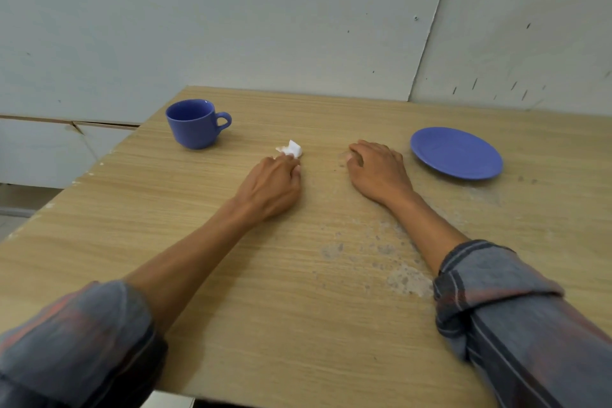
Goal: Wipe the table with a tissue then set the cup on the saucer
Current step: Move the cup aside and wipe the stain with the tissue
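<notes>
A blue cup point(195, 124) stands upright at the far left of the wooden table point(231, 275), its handle pointing right. An empty blue saucer point(457, 153) lies at the far right. A small crumpled white tissue point(291, 149) sits on the table between them. My left hand point(270, 187) rests on the table with its fingertips closed on the tissue's near edge. Just left of the saucer, my right hand point(377, 170) lies palm down on the wood, fingers slightly curled, holding nothing.
Pale dusty smears point(397, 268) mark the table near my right forearm and below the saucer. The table's left edge point(76, 180) drops off to the floor. A grey wall point(298, 26) stands right behind the table.
</notes>
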Demonstrator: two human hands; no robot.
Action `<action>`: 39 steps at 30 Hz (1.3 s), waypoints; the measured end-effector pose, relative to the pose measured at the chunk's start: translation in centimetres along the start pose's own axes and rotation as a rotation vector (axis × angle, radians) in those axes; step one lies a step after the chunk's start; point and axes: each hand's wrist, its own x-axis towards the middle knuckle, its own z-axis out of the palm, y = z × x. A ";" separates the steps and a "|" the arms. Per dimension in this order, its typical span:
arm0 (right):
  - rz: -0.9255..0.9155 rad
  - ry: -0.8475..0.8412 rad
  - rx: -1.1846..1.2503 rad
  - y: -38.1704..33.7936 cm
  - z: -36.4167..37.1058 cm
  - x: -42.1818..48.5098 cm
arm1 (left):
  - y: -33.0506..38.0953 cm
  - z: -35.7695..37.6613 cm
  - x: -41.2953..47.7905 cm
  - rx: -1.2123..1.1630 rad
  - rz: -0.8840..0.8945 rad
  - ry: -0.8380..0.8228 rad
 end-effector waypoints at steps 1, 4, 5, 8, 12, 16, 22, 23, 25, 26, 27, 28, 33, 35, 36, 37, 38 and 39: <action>0.000 0.004 -0.001 0.0 0.0 0.0 | 0.4 0.2 -0.4 -0.026 0.037 -0.001; 0.012 -0.002 -0.008 0.0 0.2 0.1 | 1.0 0.9 -1.5 -0.057 0.150 -0.057; 0.010 -0.002 -0.008 0.1 0.3 0.1 | 0.8 0.8 -1.5 -0.059 0.153 -0.073; 0.006 0.005 -0.001 0.0 0.3 0.2 | 0.6 0.6 -0.5 -0.055 0.128 -0.111; 0.012 0.001 -0.005 0.0 0.3 0.2 | 1.5 1.1 2.9 -0.045 0.006 -0.146; 0.012 -0.003 0.003 0.1 0.3 0.1 | 2.2 0.9 3.4 0.003 0.042 -0.140; 0.008 0.009 -0.006 0.2 0.5 0.4 | 1.4 1.0 0.0 0.033 0.137 -0.173; 0.005 0.014 -0.006 0.2 0.5 0.4 | 1.4 1.1 0.1 0.042 0.127 -0.173; 0.001 0.021 -0.001 0.3 0.5 0.4 | 1.5 1.5 0.8 0.055 0.115 -0.158; -0.001 0.024 0.005 0.3 0.5 0.4 | 1.6 1.7 1.4 0.066 0.112 -0.146; -0.005 0.029 0.009 0.3 0.5 0.4 | 1.7 2.0 2.1 0.078 0.106 -0.134; -0.007 0.034 0.010 0.3 0.5 0.4 | 1.8 2.2 3.1 0.090 0.093 -0.127; -0.002 0.025 0.020 0.3 0.4 0.3 | 2.5 2.8 6.6 0.113 -0.006 -0.110; 0.001 0.009 0.012 0.3 0.3 0.3 | 2.6 2.7 5.7 0.103 0.029 -0.072; 0.002 0.002 0.012 0.3 0.3 0.3 | 2.6 2.6 4.8 0.099 0.062 -0.054; 0.005 -0.001 0.015 0.3 0.3 0.2 | 2.4 2.5 3.8 0.092 0.098 -0.048; 0.007 0.000 0.017 0.2 0.2 0.2 | 2.3 2.4 2.8 0.085 0.137 -0.053; 0.008 0.000 0.018 0.2 0.2 0.2 | 2.1 2.2 1.9 0.083 0.174 -0.065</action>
